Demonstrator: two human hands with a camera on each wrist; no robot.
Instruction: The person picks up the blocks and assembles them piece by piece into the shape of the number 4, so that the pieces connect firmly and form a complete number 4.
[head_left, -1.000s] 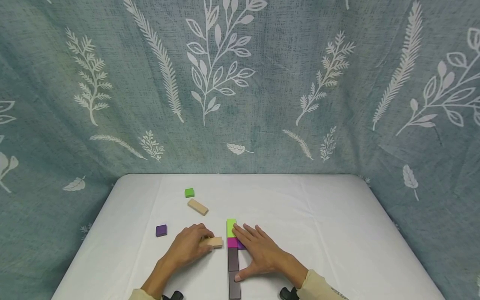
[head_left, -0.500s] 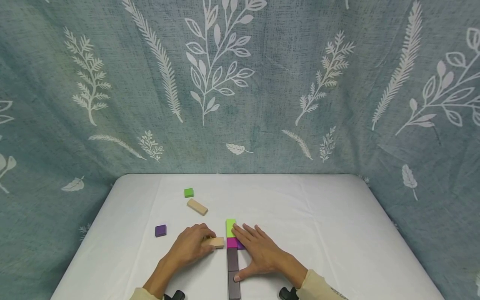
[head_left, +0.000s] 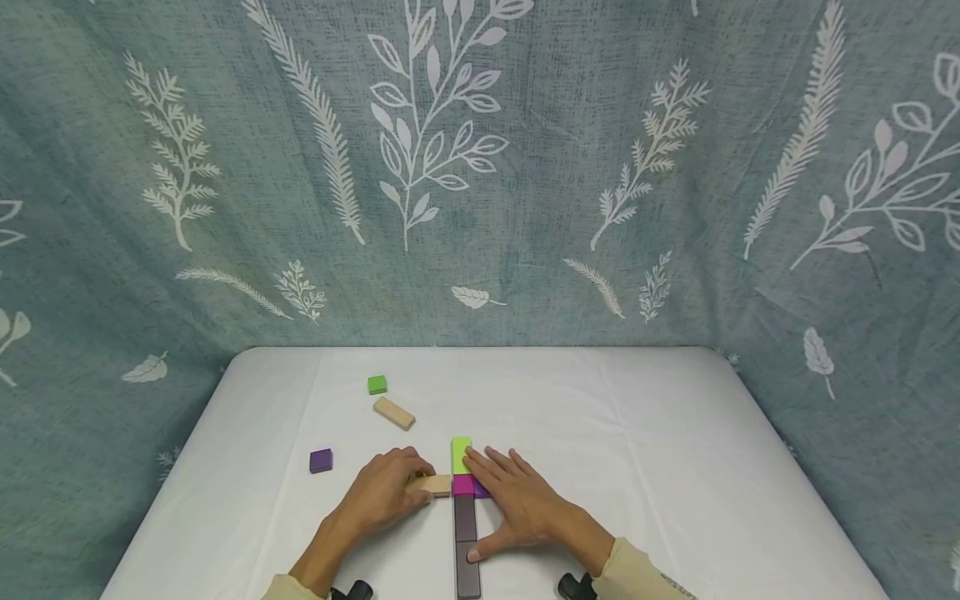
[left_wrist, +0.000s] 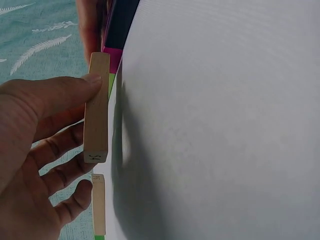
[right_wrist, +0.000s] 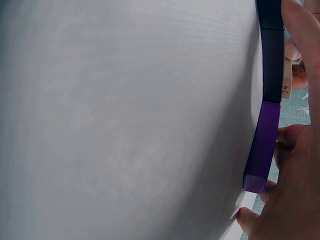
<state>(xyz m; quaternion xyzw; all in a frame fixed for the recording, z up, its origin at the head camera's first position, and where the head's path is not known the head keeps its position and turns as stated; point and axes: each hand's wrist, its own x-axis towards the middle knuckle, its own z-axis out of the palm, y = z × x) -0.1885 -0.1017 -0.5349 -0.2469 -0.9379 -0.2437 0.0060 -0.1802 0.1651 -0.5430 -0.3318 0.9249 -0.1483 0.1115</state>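
A small purple block [head_left: 321, 461] lies leftmost on the tabletop [head_left: 660, 417]; the left hand [head_left: 382, 490] pinches a wooden block [head_left: 437, 486] in its grip, the end just beside a magenta block [head_left: 463, 484] between a lime block [head_left: 460, 454] and dark blocks [head_left: 465, 518]; the right hand [head_left: 519, 507], grip released, spreads across that row.

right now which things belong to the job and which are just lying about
Seemingly in the job:
held wooden block in the left hand
lime block
magenta block
two dark blocks
purple block by the right hand

Seemingly lying about:
green block
loose wooden block
other purple block
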